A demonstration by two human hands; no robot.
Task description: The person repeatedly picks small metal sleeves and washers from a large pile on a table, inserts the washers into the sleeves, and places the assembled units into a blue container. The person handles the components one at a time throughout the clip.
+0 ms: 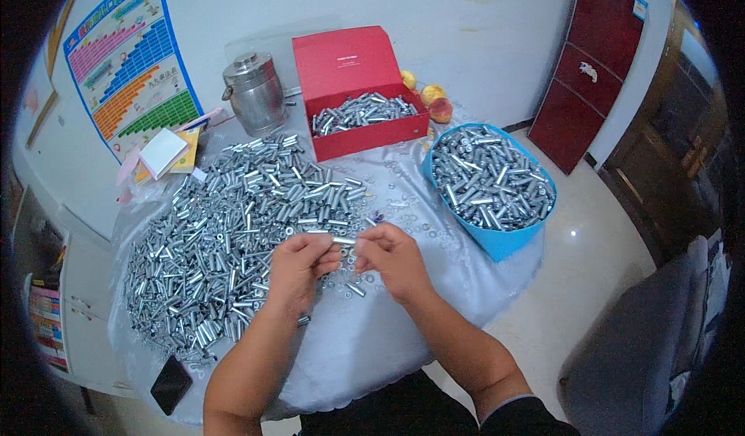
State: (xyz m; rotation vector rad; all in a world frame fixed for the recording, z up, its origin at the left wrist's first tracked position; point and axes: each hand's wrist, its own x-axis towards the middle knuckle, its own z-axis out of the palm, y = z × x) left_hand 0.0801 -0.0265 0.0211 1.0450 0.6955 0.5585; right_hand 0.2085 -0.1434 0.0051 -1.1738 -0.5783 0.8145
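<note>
Between my two hands, over the front of the table, a short silvery metal tube (343,240) lies level. My left hand (299,267) pinches its left end with thumb and fingers. At the tube's right end, my right hand (393,259) is closed in a pinch; its fingertips partly hide that end. Beside my left hand spreads a big heap of similar metal tubes (209,250). Small washers (369,279) and one loose tube (355,289) lie on the cloth just below and between my hands.
An open red box (365,139) of tubes stands at the back, with a steel canister (256,98) to its left and fruit (440,110) to its right. At right is a blue container (504,240) full of tubes. A dark phone (171,385) lies at the near left edge.
</note>
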